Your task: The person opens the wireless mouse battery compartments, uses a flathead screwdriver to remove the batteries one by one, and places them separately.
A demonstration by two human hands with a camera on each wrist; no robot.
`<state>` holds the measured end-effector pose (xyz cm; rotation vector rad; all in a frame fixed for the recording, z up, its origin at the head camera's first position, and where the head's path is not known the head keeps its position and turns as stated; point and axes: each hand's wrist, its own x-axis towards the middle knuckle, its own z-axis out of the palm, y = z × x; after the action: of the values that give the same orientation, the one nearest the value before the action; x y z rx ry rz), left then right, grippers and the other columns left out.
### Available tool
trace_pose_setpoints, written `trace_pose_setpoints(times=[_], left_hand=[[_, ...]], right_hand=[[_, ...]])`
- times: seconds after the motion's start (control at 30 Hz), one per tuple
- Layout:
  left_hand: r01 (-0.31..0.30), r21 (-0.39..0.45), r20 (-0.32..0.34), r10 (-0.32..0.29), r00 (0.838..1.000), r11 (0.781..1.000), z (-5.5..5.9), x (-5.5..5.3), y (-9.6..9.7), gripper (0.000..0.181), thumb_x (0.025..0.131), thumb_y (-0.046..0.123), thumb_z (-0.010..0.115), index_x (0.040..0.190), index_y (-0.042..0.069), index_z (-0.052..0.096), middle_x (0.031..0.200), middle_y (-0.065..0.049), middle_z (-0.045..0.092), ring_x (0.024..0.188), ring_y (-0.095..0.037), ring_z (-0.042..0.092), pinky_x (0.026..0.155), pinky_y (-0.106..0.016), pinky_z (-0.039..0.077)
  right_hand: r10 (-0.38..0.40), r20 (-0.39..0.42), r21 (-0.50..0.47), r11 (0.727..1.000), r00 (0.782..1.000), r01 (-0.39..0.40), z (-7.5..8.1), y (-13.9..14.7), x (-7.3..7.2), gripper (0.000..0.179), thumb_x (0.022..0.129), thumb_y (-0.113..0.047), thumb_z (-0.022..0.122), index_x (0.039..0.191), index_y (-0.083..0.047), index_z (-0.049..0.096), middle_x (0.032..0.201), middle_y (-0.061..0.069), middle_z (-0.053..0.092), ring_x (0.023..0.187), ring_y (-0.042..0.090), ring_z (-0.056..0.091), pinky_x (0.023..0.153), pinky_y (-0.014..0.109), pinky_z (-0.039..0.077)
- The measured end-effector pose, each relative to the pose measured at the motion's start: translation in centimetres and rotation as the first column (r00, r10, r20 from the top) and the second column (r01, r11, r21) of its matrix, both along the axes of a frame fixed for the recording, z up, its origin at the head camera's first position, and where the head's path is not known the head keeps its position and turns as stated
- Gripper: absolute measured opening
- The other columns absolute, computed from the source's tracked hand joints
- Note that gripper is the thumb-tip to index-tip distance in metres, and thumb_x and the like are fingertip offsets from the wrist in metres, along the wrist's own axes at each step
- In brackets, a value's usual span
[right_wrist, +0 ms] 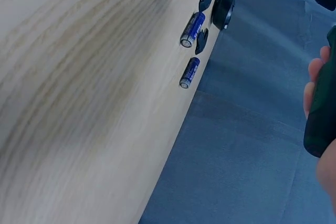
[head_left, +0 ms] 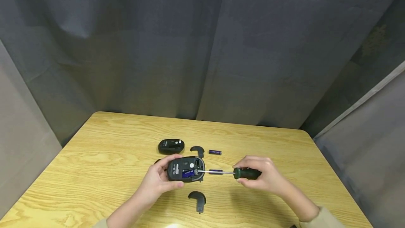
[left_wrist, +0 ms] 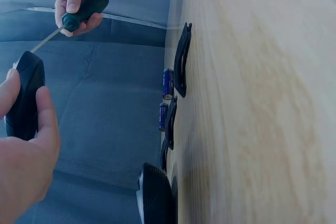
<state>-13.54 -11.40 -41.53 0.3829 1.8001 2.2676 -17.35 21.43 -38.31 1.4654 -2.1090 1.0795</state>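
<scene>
My left hand [head_left: 155, 178] grips a black computer mouse [head_left: 175, 167] between thumb and fingers, raised above the table with its underside showing. The mouse's battery bay is uncovered, and a blue battery [head_left: 188, 174] lies inside. A screwdriver with a dark green handle [head_left: 248, 173] is held in my right hand [head_left: 267, 173], its shaft pointing left. The tip reaches into the bay at the battery's right end. In the left wrist view, the mouse [left_wrist: 26, 98] appears edge-on with the screwdriver shaft meeting its upper end. The right wrist view shows the green screwdriver handle [right_wrist: 321, 108] within curled fingers.
Another black mouse [head_left: 171, 146] lies underside up farther back; one more is mostly hidden behind my left hand. Curved black battery covers [head_left: 198, 150] [head_left: 198, 200] lie on the wooden table [head_left: 126, 140]. Two blue batteries, one at the back [head_left: 215, 152] and one behind the shaft [right_wrist: 192, 29], rest there too.
</scene>
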Motion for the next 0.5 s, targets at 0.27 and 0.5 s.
trace_pose_setpoints(times=[0.27,0.5], left_hand=[[0.04,0.018,-0.003,-0.04,0.999,0.999,-0.1,0.0,0.4,0.081,0.07,-0.007,0.075,0.14,-0.003,0.034,0.135,-0.026,0.039,0.119,-0.026,0.055,0.095,-0.032,0.049],[0.031,0.024,0.015,-0.031,0.999,0.999,0.0,0.1,0.5,0.083,0.069,-0.005,0.077,0.14,-0.002,0.034,0.135,-0.026,0.04,0.118,-0.026,0.056,0.095,-0.032,0.049]], right_hand=[[-0.016,0.033,-0.023,1.0,0.999,0.017,1.3,-1.0,1.2,0.035,0.066,0.009,0.077,0.097,-0.003,0.067,0.083,0.007,0.066,0.065,0.007,0.06,0.052,0.012,0.049],[-0.028,0.025,-0.035,0.999,0.999,0.029,1.2,-0.9,1.2,0.035,0.066,0.008,0.078,0.097,-0.002,0.066,0.083,0.007,0.066,0.065,0.008,0.06,0.052,0.013,0.049]])
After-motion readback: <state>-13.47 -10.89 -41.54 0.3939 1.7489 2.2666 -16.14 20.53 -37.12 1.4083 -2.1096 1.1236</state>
